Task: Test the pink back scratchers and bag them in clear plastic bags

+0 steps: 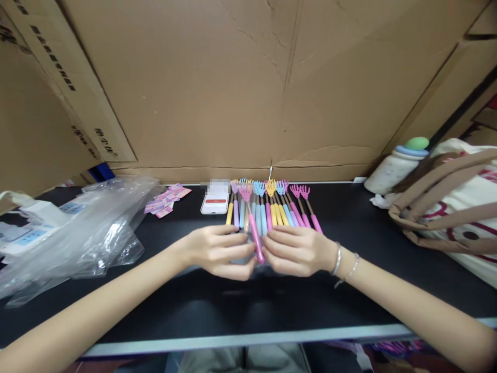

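A pink back scratcher (254,228) lies between my two hands, its claw end pointing away from me. Clear plastic seems to surround it, though the film is hard to make out. My left hand (225,251) closes on its left side, fingertips by the handle's lower end. From the right, my right hand (295,248) presses its bent fingers against the same handle. Just beyond, a row of back scratchers (284,210) in yellow, purple, blue and pink lies side by side, claws toward the back. My hands hide some of their handles.
Clear plastic bags (101,223) are heaped at the left, beside small printed cards (167,199) and a phone (215,199). A white bottle (396,168) and a cloth bag (462,207) stand at the right. A cardboard wall (248,93) closes off the back of the black table (349,290).
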A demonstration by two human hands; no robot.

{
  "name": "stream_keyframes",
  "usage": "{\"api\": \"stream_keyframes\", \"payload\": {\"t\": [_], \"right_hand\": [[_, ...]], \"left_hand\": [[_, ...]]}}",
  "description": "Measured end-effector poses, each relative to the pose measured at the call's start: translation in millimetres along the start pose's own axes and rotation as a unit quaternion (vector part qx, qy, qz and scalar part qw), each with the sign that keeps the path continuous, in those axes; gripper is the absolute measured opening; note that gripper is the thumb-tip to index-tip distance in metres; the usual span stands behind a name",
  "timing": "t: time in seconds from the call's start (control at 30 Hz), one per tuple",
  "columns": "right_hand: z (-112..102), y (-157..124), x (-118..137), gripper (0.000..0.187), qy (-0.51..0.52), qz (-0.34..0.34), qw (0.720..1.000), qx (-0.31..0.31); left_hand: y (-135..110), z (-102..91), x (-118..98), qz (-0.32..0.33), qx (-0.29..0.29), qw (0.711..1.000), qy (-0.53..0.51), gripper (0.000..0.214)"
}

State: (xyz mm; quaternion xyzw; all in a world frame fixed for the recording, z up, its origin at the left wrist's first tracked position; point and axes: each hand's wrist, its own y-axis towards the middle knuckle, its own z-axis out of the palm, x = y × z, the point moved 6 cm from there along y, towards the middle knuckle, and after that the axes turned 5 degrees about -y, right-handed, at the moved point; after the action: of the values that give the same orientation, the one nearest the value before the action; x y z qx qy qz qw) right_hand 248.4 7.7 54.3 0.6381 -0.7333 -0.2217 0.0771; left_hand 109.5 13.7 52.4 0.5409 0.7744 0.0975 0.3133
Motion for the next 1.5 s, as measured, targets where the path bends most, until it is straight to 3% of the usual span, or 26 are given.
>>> {"api": "stream_keyframes", "payload": {"t": [0.13, 0.33, 0.53, 0.63, 0.8, 1.2, 1.37, 1.5], "right_hand": [[23.5, -9.9, 14.8, 0.021, -0.044, -0.051, 0.998, -0.008], [36.6, -10.6, 22.3, 0.021, -0.172, -0.110, 0.979, -0.029], [35.7, -11.8, 19.3, 0.018, -0.176, -0.067, 0.982, -0.025], [36.3, -13.0, 16.2, 0.023, -0.164, -0.035, 0.986, -0.022], [37.8, -12.0, 11.3, 0.024, -0.133, 0.006, 0.991, -0.017], [37.0, -11.1, 5.2, 0.025, -0.060, 0.054, 0.997, 0.021], [36.0, -9.2, 5.5, 0.027, -0.087, 0.070, 0.993, 0.022], [29.7, -11.1, -1.2, 0.026, -0.097, 0.134, 0.986, 0.021]], "left_hand": [[-12.4, 21.8, 5.0, 0.023, 0.064, 0.997, 0.024, 0.012], [-13.8, 26.9, 3.1, 0.086, 0.035, 0.993, 0.069, 0.011], [-16.0, 36.4, -11.3, 0.205, 0.047, 0.940, 0.269, 0.020], [-16.1, 37.1, -12.3, 0.204, 0.039, 0.930, 0.302, 0.023], [-16.9, 34.5, -10.7, 0.194, 0.007, 0.938, 0.287, 0.023], [-16.4, 29.7, -3.7, 0.155, 0.017, 0.957, 0.243, 0.020], [-18.1, 30.6, -4.7, 0.176, 0.017, 0.942, 0.286, 0.018], [-16.3, 28.7, -3.1, 0.153, 0.015, 0.954, 0.256, 0.019]]}}
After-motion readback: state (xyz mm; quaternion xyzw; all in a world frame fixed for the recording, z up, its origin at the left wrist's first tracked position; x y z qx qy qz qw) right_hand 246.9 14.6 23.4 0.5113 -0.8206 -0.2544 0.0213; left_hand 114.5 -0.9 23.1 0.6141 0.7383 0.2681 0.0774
